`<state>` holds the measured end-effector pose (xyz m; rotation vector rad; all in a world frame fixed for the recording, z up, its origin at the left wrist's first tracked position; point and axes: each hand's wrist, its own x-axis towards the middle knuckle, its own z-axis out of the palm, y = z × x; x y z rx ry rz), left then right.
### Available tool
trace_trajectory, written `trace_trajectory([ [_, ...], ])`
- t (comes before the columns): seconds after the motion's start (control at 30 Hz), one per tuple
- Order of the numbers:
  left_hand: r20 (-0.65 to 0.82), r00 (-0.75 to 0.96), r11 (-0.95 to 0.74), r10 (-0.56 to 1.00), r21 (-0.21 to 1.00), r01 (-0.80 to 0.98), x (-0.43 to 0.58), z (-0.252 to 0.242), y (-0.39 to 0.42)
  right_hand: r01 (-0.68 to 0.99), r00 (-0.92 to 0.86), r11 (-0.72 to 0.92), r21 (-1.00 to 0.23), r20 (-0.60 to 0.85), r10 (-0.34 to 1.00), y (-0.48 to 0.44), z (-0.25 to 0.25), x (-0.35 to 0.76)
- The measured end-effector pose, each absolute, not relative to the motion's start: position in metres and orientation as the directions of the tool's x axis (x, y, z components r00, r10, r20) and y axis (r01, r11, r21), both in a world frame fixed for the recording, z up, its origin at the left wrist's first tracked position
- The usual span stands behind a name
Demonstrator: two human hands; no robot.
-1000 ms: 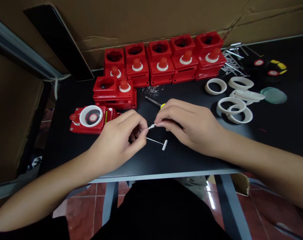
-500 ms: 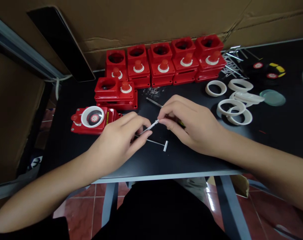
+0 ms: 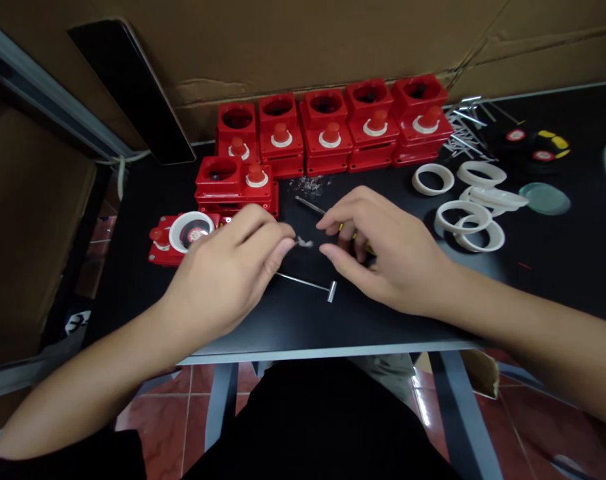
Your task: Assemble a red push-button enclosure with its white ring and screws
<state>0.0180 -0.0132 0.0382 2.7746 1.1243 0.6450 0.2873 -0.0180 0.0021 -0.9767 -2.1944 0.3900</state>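
My left hand (image 3: 233, 267) pinches a small frayed whitish scrap (image 3: 304, 243) between thumb and forefinger, and its end sticks out to the right. Across a narrow gap, my right hand (image 3: 387, 253) has thumb and forefinger parted, with nothing between their tips; its other fingers curl inward. Under that hand is a tool with a thin metal shaft (image 3: 310, 205) and yellow parts showing between the fingers; whether the fingers touch it I cannot tell. A metal T-shaped rod (image 3: 307, 284) lies below the scrap, its left end hidden by my left hand.
Several red housings (image 3: 327, 133) line the back by the cardboard (image 3: 323, 40). Another red unit with a white ring (image 3: 191, 231) lies partly behind my left hand. White rings (image 3: 433, 179), glass discs (image 3: 547, 199), metal rods (image 3: 465, 130) and black-yellow round parts (image 3: 543, 143) lie right. Crumbs (image 3: 310, 185) dot the table.
The white strip stretched between both hands has left my right fingers, which have parted. My left hand has turned slightly and keeps a crumpled end.
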Motion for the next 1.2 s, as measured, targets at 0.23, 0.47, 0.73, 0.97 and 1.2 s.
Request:
trace_trajectory([
  [0.23, 0.287, 0.803, -0.84, 0.523, 0.016, 0.542, -0.001, 0.06, 0.006, 0.609, -0.692, 0.767, -0.203, 0.337, 0.638, -0.036, -0.002, 0.28],
  [0.47, -0.075, 0.796, -0.796, 0.601, 0.035, 0.604, -0.008, 0.053, 0.012, 0.698, -0.692, 0.695, -0.175, 0.085, 0.717, -0.038, -0.007, 0.273],
  [0.73, -0.182, 0.76, -0.776, 0.624, -0.031, 0.63, -0.011, 0.054, 0.013, 0.857, -0.512, 0.505, -0.104, -0.057, 0.857, -0.033, 0.004, 0.269],
  [0.97, -0.15, 0.727, -0.741, 0.67, -0.083, 0.666, -0.013, 0.048, 0.012, 0.892, -0.451, 0.444, -0.08, -0.164, 0.877, -0.031, 0.014, 0.264],
  [1.2, -0.138, 0.714, -0.727, 0.686, -0.096, 0.68, -0.012, 0.053, 0.012, 0.878, -0.478, 0.471, -0.083, -0.189, 0.858, -0.031, 0.015, 0.262],
])
